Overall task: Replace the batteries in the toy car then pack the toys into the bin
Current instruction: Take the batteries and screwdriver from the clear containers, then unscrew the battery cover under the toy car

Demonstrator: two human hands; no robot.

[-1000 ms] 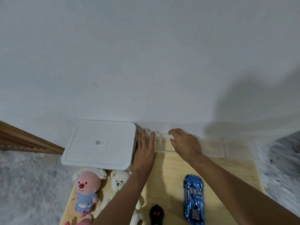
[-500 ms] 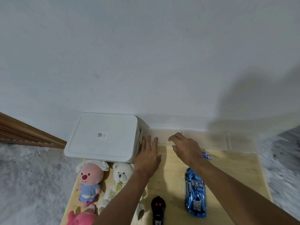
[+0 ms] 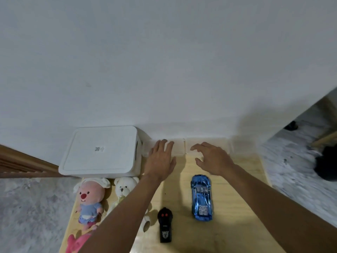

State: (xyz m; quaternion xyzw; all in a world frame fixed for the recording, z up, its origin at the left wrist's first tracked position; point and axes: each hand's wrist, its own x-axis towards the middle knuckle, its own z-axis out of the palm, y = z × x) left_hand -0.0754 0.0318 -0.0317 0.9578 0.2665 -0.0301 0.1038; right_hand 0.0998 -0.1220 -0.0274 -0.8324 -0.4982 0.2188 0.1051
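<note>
A shiny blue toy car (image 3: pixel 201 197) lies on the wooden table, nose toward the wall. A black remote control (image 3: pixel 165 224) lies left of it. A white lidded bin (image 3: pixel 102 151) stands at the table's back left against the wall. My left hand (image 3: pixel 161 160) lies flat with straight fingers on a clear plastic compartment box (image 3: pixel 179 148) by the wall. My right hand (image 3: pixel 212 158) hovers just right of it, fingers loosely bent over the box's front edge, holding nothing. A pink-faced plush (image 3: pixel 89 199) and a white teddy bear (image 3: pixel 125 189) lie in front of the bin.
The light wooden table (image 3: pixel 237 207) is small and narrow, with grey floor on both sides. A pink plush (image 3: pixel 76 241) shows at the lower left edge. A white wall rises right behind the bin and box. Dark objects lie on the floor at the right.
The view has shifted so more of the table shows. Both hands stayed at the clear box; my right hand has lifted slightly and spread its fingers. The small battery seen beside it earlier is hidden.
</note>
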